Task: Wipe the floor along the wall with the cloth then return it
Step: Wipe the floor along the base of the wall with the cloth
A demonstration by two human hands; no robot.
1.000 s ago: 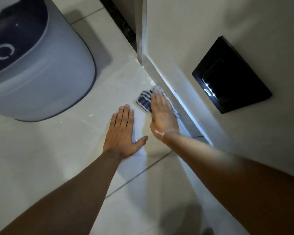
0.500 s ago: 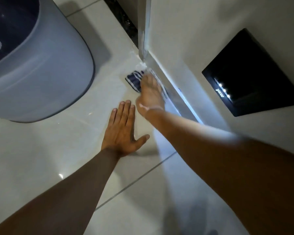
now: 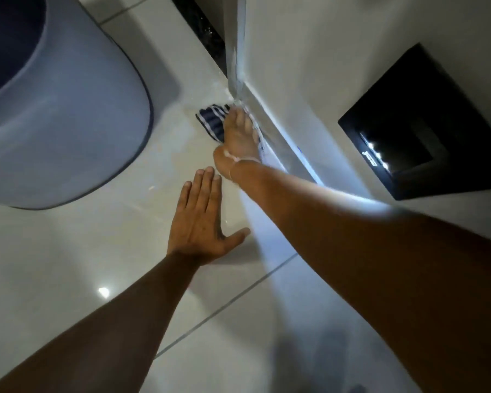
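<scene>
Head view. The right hand (image 3: pixel 240 134) is laid flat, fingers extended, pressing down on the cloth (image 3: pixel 210 121) rather than gripping it. The cloth, dark blue w/ white stripes, is seen on the floor (image 3: pixel 68 265) right at the foot of the wall (image 3: pixel 309 66), close to the wall's outer corner; its far-left part shows beyond the fingers, the rest is hidden under the palm. A thin band is worn at the right wrist.

The left hand (image 3: pixel 200 219) is spread open, palm down on the tile, holding nothing, near the right wrist but apart from the cloth.

Surroundings: a large grey round-sided bin (image 3: pixel 68 109) stands on the floor to the left, apart from the cloth w/ bare tile between. A black panel (image 3: pixel 425 123) w/ small lit points is set in the wall to the right, above the right forearm. A dark strip (image 3: pixel 199 26) runs along the floor beyond the wall corner. Grout lines cross the tile beneath both forearms.
</scene>
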